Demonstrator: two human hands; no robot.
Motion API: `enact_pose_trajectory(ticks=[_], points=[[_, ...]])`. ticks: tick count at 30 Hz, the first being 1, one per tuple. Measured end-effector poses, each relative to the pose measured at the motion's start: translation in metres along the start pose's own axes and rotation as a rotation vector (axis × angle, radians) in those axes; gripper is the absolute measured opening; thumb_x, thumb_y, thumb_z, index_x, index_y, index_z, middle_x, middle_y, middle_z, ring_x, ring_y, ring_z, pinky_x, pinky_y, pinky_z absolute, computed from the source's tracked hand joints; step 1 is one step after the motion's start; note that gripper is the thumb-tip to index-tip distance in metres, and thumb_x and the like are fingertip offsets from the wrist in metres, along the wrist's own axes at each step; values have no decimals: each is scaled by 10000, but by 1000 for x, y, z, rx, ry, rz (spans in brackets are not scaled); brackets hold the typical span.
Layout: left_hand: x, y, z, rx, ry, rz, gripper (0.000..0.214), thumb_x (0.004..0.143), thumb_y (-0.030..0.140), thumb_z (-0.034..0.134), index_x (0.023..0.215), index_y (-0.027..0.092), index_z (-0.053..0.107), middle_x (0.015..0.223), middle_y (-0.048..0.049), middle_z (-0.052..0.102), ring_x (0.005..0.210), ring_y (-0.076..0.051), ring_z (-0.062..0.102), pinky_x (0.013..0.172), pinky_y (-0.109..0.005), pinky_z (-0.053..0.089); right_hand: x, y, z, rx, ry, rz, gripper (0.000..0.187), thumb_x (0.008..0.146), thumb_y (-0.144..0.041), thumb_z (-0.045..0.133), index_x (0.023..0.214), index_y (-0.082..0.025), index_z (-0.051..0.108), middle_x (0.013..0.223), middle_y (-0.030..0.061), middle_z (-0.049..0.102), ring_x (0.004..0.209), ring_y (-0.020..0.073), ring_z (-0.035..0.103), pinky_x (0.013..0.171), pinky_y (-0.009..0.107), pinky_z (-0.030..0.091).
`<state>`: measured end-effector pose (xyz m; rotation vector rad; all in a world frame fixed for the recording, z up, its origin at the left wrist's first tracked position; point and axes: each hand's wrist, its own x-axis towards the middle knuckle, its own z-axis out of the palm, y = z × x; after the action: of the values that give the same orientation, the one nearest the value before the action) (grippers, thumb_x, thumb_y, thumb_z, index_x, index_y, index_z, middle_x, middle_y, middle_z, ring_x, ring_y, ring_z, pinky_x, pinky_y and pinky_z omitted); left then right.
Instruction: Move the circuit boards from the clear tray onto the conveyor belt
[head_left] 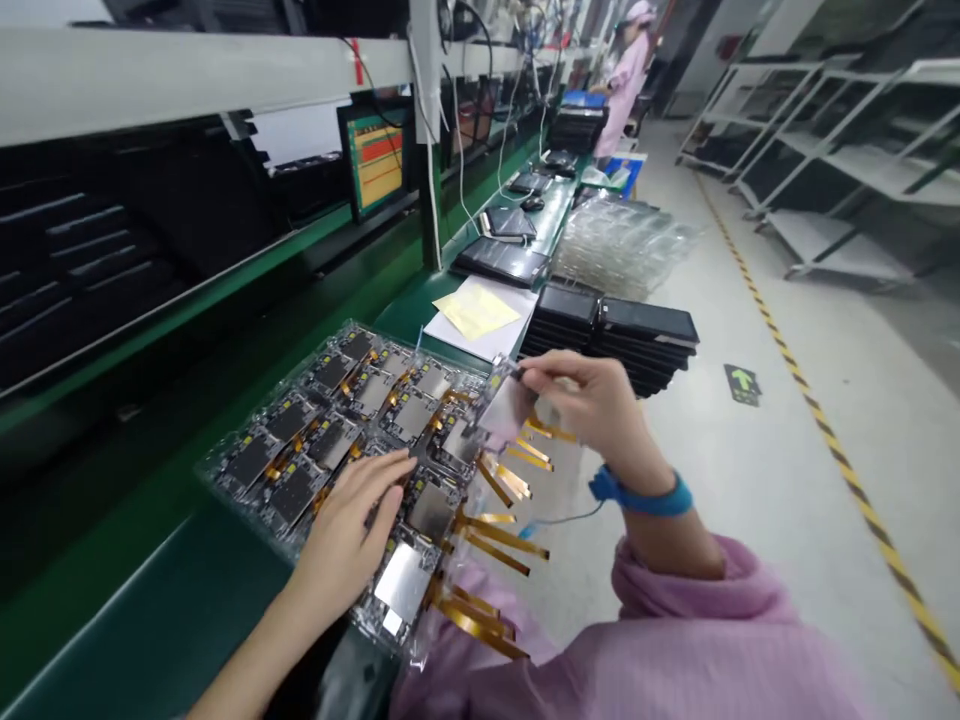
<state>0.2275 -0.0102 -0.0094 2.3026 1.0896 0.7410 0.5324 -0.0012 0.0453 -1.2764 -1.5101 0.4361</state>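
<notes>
A clear plastic tray (281,545) holds several circuit boards (406,580) with metal shields, and orange flex cables (510,535) hang over its right side. My right hand (589,395) pinches one circuit board (504,405) by its edge, raised and tilted above the tray's far right corner. A blue wrist strap (652,495) with a thin cord circles my right wrist. My left hand (349,525) lies over the boards in the middle of the tray, fingers stretched out and holding nothing.
Behind the tray are a yellow sheet (477,308) on white paper and stacks of black trays (611,330). Clear plastic trays (622,240) are piled farther along the green bench. A monitor (377,160) stands left. A person in pink (628,80) is far off; wire shelves (847,150) stand right.
</notes>
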Motion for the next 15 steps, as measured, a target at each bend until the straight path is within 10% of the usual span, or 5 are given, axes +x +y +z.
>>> enact_pose_trajectory(ticks=[7, 15], points=[[100, -22, 61, 310, -281, 176, 493, 1045, 219, 319, 1524, 170, 424, 1600, -51, 386, 1472, -255, 355, 1223, -481, 331, 30, 82, -11, -198, -152, 262, 208, 897, -254, 629, 769, -163, 766, 652, 21, 667, 609, 169, 597, 569, 275, 418], [116, -33, 92, 538, -287, 229, 482, 957, 85, 391, 1409, 121, 555, 1609, -72, 365, 1409, -307, 419, 1167, -498, 384, 35, 117, 27, -465, -193, 315, 179, 901, -137, 653, 886, -218, 812, 787, 39, 735, 761, 233, 671, 690, 298, 430]])
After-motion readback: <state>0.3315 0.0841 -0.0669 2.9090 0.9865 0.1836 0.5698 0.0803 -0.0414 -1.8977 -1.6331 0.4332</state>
